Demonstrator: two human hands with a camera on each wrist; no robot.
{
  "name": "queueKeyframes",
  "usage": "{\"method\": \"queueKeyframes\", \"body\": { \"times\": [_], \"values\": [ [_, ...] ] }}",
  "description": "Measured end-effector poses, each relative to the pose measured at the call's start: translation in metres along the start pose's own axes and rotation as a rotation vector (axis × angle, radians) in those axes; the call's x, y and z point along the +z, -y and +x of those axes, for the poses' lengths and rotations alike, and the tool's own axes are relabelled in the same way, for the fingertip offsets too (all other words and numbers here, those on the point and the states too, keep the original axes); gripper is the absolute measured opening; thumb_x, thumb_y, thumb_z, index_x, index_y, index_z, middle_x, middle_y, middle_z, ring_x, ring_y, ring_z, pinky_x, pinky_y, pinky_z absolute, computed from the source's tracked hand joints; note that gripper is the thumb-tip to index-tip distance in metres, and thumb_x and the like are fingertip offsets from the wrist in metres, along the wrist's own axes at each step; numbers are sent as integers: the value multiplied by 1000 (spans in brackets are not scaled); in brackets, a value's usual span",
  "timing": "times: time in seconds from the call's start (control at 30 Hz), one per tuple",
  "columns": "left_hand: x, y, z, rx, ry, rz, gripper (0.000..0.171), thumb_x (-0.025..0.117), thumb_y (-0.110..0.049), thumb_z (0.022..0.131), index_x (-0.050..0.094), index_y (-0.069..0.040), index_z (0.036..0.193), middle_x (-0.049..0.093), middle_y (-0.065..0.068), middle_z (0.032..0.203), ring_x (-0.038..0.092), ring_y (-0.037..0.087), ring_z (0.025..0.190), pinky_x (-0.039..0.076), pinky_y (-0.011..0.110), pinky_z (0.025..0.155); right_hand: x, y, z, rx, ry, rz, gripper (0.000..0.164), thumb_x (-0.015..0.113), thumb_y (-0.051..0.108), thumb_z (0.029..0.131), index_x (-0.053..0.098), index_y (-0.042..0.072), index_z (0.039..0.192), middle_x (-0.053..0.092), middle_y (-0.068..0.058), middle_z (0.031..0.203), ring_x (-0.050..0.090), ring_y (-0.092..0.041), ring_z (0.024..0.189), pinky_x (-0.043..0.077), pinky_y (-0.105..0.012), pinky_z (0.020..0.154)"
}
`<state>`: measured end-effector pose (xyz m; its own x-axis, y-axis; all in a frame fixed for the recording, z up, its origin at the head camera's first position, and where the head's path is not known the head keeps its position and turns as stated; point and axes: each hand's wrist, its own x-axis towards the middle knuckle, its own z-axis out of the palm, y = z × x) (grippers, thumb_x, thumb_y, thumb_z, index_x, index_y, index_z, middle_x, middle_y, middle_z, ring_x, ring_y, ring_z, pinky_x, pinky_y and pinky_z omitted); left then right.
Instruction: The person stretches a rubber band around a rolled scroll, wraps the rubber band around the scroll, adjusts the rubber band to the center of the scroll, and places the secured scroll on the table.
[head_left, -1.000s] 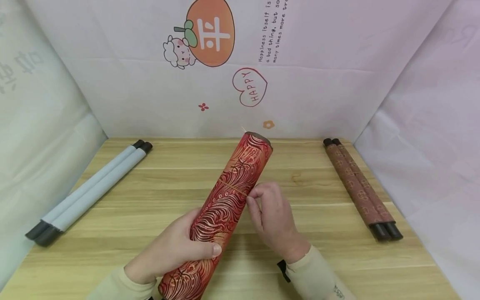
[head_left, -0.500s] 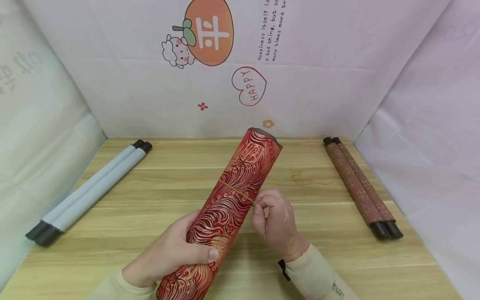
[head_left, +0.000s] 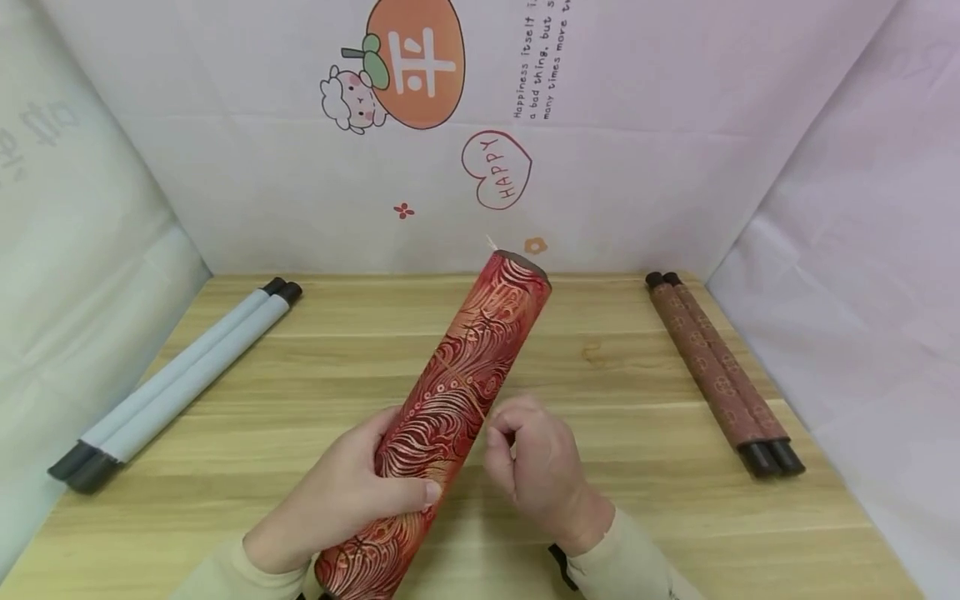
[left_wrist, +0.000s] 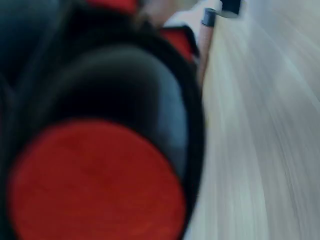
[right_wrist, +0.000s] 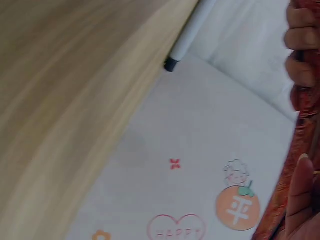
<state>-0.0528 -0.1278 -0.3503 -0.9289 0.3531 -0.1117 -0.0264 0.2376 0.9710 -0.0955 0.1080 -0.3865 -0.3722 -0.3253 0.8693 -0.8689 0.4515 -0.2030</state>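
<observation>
A thick rolled scroll [head_left: 442, 400] in red brocade with a swirling gold pattern is held tilted above the table in the head view. My left hand [head_left: 337, 492] grips its lower half, thumb across the front and the other fingers hidden behind. A thin tan rubber band [head_left: 459, 382] runs round the scroll's middle. Just right of the scroll, my right hand [head_left: 542, 471] pinches that band at the scroll's edge, fingers curled. Blurred in the left wrist view is a round red end [left_wrist: 100, 185] inside a dark rim. The right wrist view shows the left hand's fingers [right_wrist: 302, 37] round the scroll.
White rolls with black ends [head_left: 183, 379] lie paired at the table's left. Brown patterned rolls with black ends [head_left: 712, 367] lie paired at the right. A loose rubber band [head_left: 592, 354] lies on the wooden table [head_left: 300, 392]. A white printed cloth [head_left: 637, 183] stands behind.
The right hand first pulled the rubber band away to the right and lower; now it is nearer the person, drawing the band slantwise down the scroll. The left hand keeps its grip.
</observation>
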Motion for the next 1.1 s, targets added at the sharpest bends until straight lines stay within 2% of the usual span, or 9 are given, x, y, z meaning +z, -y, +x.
{"method": "queueKeyframes", "body": {
  "times": [0.13,0.23,0.4,0.5,0.57,0.7,0.83,1.0,1.1],
  "values": [
    [4,-3,1,23,-106,308,78,87,-39,78,54,-21,146,72,-5,110,69,11,92,59,30,78,-1,13,7,66,37,-38,9,50,10,97,54,6,90,56,0,81,52,-9,68,47,-17,57],
    [8,-5,2,67,-187,521,75,87,-42,76,56,-24,142,70,-13,102,65,3,83,55,27,72,-1,19,7,208,62,18,10,56,15,103,56,5,101,58,3,80,48,-3,63,43,-13,54],
    [13,-3,3,166,-285,784,69,86,-38,75,60,-15,135,69,-9,92,60,2,73,51,27,62,0,23,4,368,58,83,18,73,7,96,60,6,108,63,5,81,50,1,63,43,-11,54],
    [16,-1,3,203,-331,873,67,85,-34,74,61,-10,131,68,-7,89,58,4,69,49,26,58,1,21,3,332,65,-3,9,71,13,99,64,8,102,64,4,81,52,-1,65,44,-13,56],
    [16,1,3,257,-366,935,65,86,-32,73,62,-7,128,68,-5,88,57,5,67,47,24,55,3,19,2,277,69,-89,16,63,23,105,65,7,100,63,3,82,52,-3,65,46,-15,57],
    [17,4,5,421,-457,1065,68,88,-29,69,60,-2,125,67,0,87,56,8,63,44,23,50,3,18,-1,171,68,-253,34,48,32,111,62,5,97,60,0,80,52,-7,64,47,-21,53],
    [17,8,6,567,-545,1189,75,91,-27,64,58,3,124,66,6,85,59,13,59,47,27,46,1,19,-1,129,62,-341,30,52,29,110,64,5,97,62,-2,80,55,-10,61,48,-24,48],
    [16,10,7,586,-582,1318,82,96,-28,59,59,3,125,68,12,88,64,20,59,52,33,44,-6,25,8,188,52,-319,26,59,31,105,68,8,99,65,-1,79,61,-8,60,49,-22,47],
    [18,11,8,591,-599,1392,74,92,-26,62,61,1,123,69,12,90,63,22,57,50,33,42,-9,27,17,226,56,-319,21,68,29,100,69,8,101,64,-2,83,63,-10,63,48,-21,46]
  ]
}}
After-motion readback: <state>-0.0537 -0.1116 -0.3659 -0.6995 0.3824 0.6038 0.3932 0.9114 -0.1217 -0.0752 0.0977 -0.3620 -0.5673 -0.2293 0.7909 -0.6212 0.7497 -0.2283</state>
